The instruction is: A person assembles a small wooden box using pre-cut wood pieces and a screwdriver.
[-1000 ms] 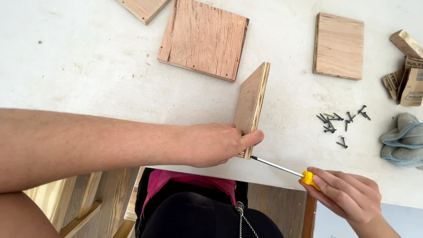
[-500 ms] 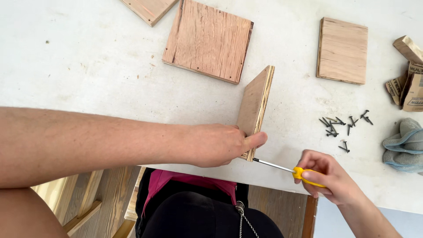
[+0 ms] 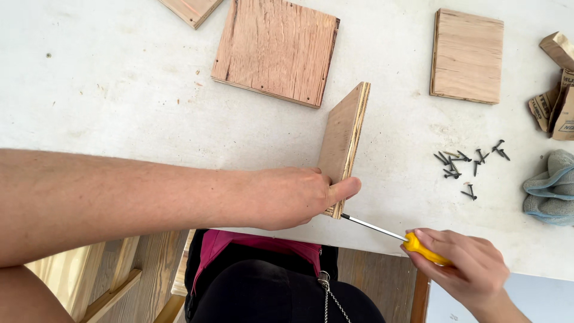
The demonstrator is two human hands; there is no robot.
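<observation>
Head view: the left hand [image 3: 293, 197] grips a small plywood panel [image 3: 344, 143] that stands on edge on the white worktop [image 3: 119, 90], near its front edge. The fingers wrap the panel's near end and the thumb [image 3: 344, 188] presses flat against its right face, so the hand is clamped on the wood. The panel leans a little to the left, its layered edge facing up and to the right.

The right hand [image 3: 466, 269] is closed around the yellow handle of a screwdriver [image 3: 388, 232], with fingers curled over it. The thin metal shaft runs up and to the left, and its tip meets the lower near corner of the panel, just below the left thumb.

Farther back on the worktop lies a larger square board [image 3: 276, 51] flat, with small holes near its corners. A second square board [image 3: 467, 55] lies flat to the right, well apart from the first. A third piece [image 3: 191, 9] shows only partly at the top edge. A loose cluster of dark screws [image 3: 469, 161] lies right of the panel. At the far right sit a grey cloth [image 3: 553, 188], folded sandpaper [image 3: 553, 110] and a small wood block [image 3: 559, 49].
</observation>
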